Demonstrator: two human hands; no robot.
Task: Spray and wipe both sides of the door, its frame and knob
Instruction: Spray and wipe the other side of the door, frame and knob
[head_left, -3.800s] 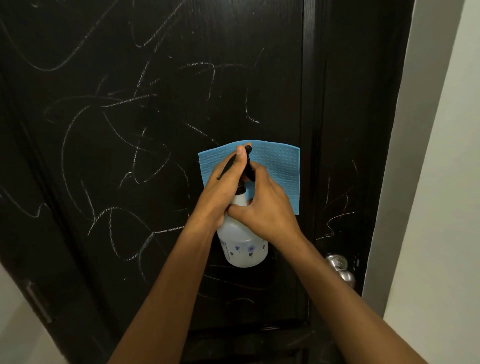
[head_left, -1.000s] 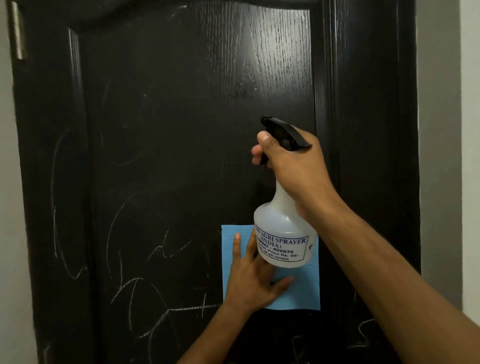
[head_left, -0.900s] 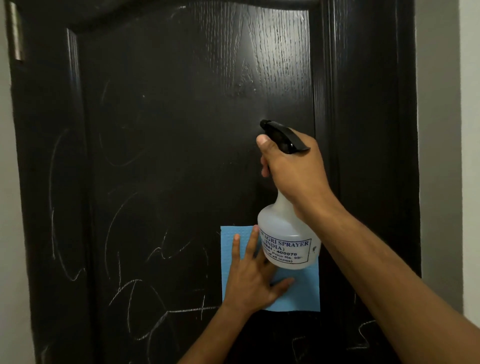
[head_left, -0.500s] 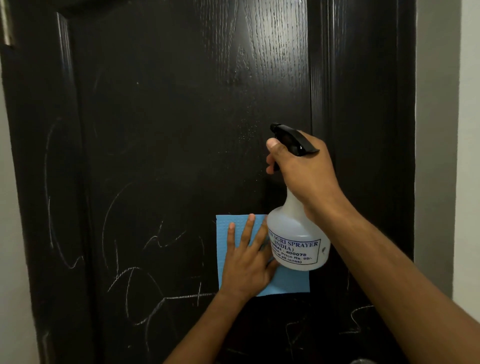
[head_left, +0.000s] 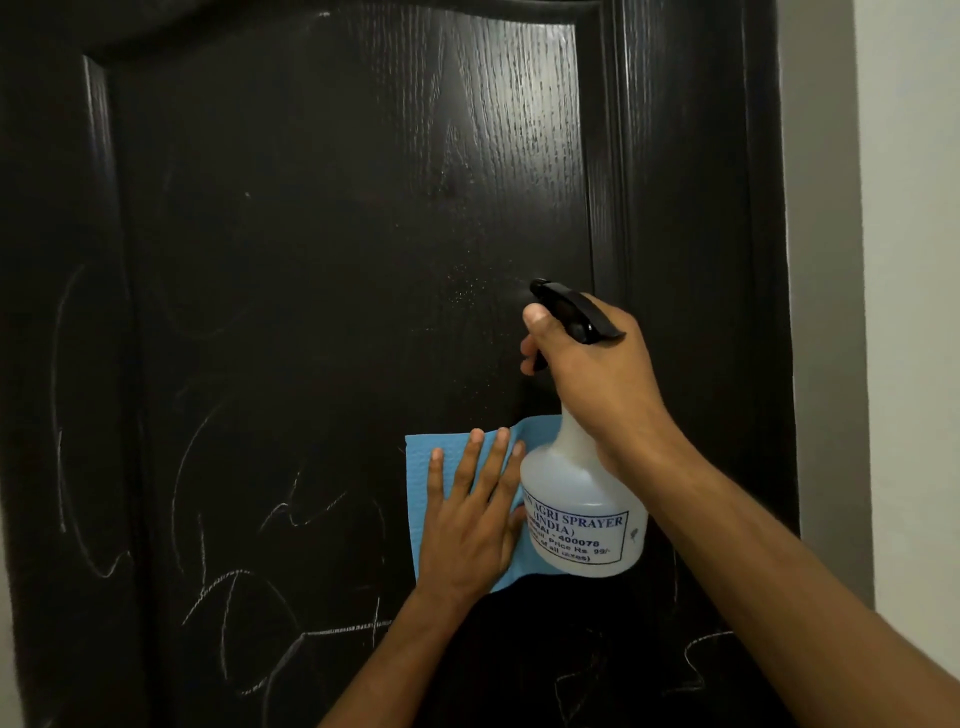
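Dark door (head_left: 332, 260), filling the frame, chalk scribbles (head_left: 234, 587) lower left, fine droplets at centre. Blue cloth (head_left: 418, 478), lower centre, pressed flat to the door by left hand (head_left: 470, 525), fingers straight. Spray bottle (head_left: 582, 519), right of cloth, neck gripped by right hand (head_left: 592, 374), fingers curled on trigger.

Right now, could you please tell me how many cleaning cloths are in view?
1. The blue cloth lies flat against the black door, pressed by the left hand, partly behind the spray bottle.
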